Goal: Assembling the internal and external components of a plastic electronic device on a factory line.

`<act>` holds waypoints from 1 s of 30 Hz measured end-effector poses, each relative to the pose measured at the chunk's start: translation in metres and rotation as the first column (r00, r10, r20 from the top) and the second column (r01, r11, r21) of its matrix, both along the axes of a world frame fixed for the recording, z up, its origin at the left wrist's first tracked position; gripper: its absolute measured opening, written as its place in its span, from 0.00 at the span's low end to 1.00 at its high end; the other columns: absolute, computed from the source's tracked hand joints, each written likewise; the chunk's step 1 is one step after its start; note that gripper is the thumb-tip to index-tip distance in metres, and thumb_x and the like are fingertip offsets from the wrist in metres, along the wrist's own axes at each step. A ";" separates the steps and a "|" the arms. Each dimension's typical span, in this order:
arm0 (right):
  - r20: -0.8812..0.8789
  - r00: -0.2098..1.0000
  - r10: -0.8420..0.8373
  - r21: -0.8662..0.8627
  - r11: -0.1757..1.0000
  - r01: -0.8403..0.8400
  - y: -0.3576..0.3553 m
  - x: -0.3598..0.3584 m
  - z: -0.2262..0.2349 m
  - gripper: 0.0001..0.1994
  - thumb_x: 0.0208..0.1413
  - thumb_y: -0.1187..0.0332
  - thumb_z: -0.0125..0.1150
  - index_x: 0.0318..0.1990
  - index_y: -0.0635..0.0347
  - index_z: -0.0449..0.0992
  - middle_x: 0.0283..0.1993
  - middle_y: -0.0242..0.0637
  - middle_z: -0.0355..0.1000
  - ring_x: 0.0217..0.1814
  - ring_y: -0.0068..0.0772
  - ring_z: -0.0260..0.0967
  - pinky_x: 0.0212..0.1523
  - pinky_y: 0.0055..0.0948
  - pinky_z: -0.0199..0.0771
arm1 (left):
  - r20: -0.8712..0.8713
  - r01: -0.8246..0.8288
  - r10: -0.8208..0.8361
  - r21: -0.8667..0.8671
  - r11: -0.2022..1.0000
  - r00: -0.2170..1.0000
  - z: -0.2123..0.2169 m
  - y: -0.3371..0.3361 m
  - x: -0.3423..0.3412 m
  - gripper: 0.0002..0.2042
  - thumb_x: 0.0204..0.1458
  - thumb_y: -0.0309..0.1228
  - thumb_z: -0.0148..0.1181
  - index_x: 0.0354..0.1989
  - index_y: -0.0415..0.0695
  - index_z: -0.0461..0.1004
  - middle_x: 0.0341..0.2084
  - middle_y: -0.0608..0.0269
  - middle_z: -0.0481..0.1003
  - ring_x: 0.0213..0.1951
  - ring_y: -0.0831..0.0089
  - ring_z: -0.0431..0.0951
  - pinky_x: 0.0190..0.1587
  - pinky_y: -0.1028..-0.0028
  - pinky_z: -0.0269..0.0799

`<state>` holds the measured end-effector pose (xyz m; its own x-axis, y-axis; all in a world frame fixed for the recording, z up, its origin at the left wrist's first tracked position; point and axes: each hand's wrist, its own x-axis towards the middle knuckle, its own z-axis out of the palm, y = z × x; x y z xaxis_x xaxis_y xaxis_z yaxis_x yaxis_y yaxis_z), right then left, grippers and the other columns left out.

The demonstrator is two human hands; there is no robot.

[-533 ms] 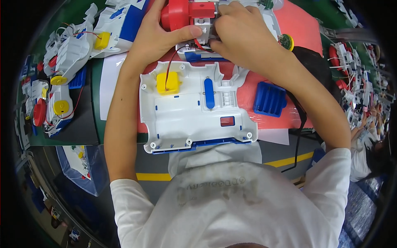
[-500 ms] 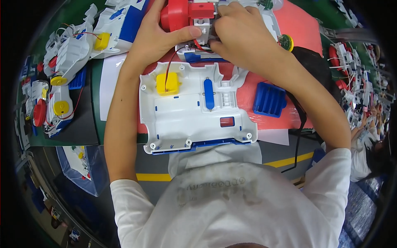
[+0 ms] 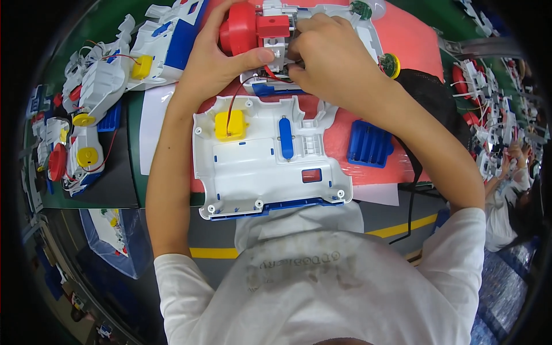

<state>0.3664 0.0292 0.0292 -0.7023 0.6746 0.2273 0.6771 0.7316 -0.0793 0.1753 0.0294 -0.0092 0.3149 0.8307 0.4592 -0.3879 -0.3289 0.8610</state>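
At the top of the view, my left hand wraps round a red round housing, its thumb pressing the white mechanism block beside it. My right hand is closed at that block's other side; what its fingertips pinch, if anything, is hidden. The block sits in a white and blue plastic shell half, with red wires by it. Nearer me lies another white shell half, inner side up. It carries a yellow box-shaped part with a dark red wire, and a blue strip.
A blue slotted tray lies on the pink mat at right, near a black mesh item. A green and yellow round part is by my right forearm. White assemblies crowd the left. People work far right.
The whole view has shifted slightly, so the table things sit a little lower. Both hands stay at the red housing and white block, with only slight finger movement.
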 end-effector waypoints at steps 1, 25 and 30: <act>-0.071 0.997 0.039 -0.024 0.999 -0.041 0.002 0.004 -0.001 0.07 0.39 0.70 0.63 0.27 0.63 0.79 0.31 0.40 0.70 0.40 0.42 0.67 0.45 0.39 0.65 | -0.358 -0.277 0.167 -0.282 0.919 0.919 0.015 -0.010 0.000 0.45 0.32 0.25 0.75 0.61 0.43 0.54 0.48 0.62 0.67 0.49 0.73 0.69 0.50 0.74 0.67; -0.013 0.970 0.244 0.077 0.967 -0.242 -0.006 0.017 0.004 0.08 0.39 0.70 0.59 0.28 0.60 0.79 0.37 0.39 0.70 0.47 0.38 0.66 0.57 0.43 0.58 | -0.610 -0.416 0.307 -0.041 0.908 0.730 0.006 -0.015 -0.012 0.45 0.31 0.45 0.75 0.60 0.53 0.58 0.53 0.52 0.64 0.52 0.57 0.69 0.44 0.68 0.76; -0.007 0.971 0.241 0.134 0.962 -0.238 -0.003 0.018 0.002 0.08 0.38 0.71 0.58 0.29 0.58 0.80 0.37 0.38 0.70 0.46 0.36 0.66 0.56 0.42 0.58 | -0.589 -0.400 0.287 -0.069 0.914 0.756 0.008 -0.014 -0.010 0.45 0.30 0.44 0.76 0.60 0.53 0.58 0.53 0.52 0.64 0.52 0.58 0.69 0.45 0.68 0.76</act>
<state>0.3843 0.0259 0.0310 -0.8332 0.4505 0.3206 0.4800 0.8771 0.0149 0.1650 0.0151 -0.0009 0.1433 0.9814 0.1275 0.2848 -0.1643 0.9444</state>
